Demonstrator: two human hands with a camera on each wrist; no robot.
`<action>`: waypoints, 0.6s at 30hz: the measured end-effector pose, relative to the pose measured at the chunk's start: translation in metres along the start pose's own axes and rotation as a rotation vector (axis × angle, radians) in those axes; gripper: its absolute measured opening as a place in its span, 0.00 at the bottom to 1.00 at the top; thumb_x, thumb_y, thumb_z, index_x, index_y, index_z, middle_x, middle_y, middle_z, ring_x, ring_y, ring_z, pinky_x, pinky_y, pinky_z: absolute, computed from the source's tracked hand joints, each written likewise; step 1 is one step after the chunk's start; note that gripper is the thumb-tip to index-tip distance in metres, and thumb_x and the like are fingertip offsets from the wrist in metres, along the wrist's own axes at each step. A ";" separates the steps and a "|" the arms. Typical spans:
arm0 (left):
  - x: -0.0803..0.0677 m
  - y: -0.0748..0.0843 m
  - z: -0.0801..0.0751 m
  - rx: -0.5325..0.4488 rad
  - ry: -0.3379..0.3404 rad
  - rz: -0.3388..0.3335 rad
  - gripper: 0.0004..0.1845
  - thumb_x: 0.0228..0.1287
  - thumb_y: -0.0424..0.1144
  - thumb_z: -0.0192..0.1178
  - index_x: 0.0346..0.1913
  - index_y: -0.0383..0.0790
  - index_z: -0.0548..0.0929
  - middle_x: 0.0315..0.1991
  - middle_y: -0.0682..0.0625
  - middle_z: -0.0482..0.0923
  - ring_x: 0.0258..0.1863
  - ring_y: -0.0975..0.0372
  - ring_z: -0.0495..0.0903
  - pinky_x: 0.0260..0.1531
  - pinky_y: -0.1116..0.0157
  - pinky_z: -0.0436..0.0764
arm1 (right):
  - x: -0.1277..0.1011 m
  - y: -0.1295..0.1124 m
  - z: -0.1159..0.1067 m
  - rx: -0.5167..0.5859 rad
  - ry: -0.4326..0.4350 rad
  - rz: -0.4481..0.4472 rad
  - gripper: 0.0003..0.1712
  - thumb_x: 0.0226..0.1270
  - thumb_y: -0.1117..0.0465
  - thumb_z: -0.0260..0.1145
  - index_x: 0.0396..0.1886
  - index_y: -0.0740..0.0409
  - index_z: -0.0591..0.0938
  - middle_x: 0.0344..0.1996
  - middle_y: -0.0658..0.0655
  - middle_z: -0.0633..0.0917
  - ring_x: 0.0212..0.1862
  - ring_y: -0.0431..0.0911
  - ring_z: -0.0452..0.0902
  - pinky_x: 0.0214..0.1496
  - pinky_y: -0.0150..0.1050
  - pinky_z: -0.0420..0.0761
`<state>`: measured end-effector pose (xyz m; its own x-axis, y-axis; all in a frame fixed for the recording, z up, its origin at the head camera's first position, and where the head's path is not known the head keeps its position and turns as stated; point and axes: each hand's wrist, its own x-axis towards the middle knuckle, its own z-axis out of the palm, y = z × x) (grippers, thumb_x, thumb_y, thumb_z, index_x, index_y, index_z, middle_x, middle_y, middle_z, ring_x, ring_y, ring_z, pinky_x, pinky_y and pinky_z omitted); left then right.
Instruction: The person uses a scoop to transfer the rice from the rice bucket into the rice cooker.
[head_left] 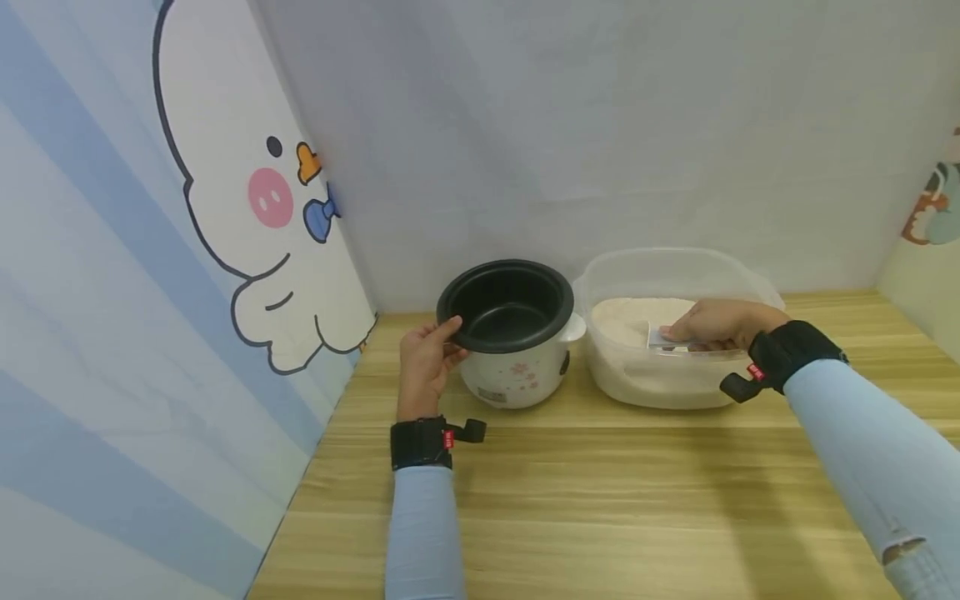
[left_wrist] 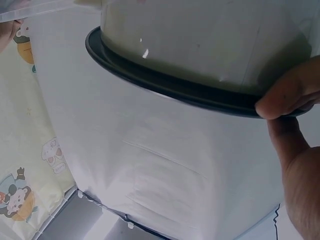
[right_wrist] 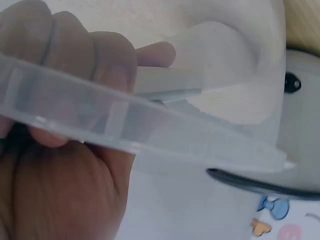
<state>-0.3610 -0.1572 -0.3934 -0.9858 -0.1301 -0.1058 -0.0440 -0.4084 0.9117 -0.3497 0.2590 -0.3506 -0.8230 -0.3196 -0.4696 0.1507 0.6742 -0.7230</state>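
A white rice cooker (head_left: 517,371) with pink flower prints and a black inner pot (head_left: 510,304) stands on the wooden table. My left hand (head_left: 448,340) pinches the pot's black rim (left_wrist: 175,87) on its left side, thumb on top. To the right is a clear plastic tub (head_left: 660,383) holding white rice (head_left: 626,321). My right hand (head_left: 686,333) reaches inside the tub and grips a small clear scoop (head_left: 662,337) resting on the rice. In the right wrist view the fingers (right_wrist: 65,60) curl round the scoop (right_wrist: 200,75) behind the tub rim (right_wrist: 165,135).
The wooden table (head_left: 600,500) meets a cartoon duck wall panel (head_left: 247,208) on the left and a pale back wall (head_left: 600,125). Another cartoon panel (head_left: 930,208) closes the right side. Cooker and tub stand close together near the back wall.
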 end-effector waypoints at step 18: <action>-0.001 0.001 0.003 0.014 -0.003 0.019 0.18 0.54 0.35 0.70 0.30 0.40 0.67 0.18 0.51 0.75 0.14 0.64 0.75 0.18 0.69 0.81 | -0.016 -0.005 -0.012 0.502 0.186 -0.078 0.27 0.75 0.44 0.46 0.56 0.64 0.65 0.21 0.46 0.70 0.17 0.35 0.59 0.17 0.27 0.60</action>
<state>-0.3601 -0.1548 -0.3917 -0.9870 -0.1352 -0.0873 -0.0275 -0.3928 0.9192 -0.3438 0.2687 -0.3335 -0.9182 -0.2022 -0.3405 0.2913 0.2378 -0.9266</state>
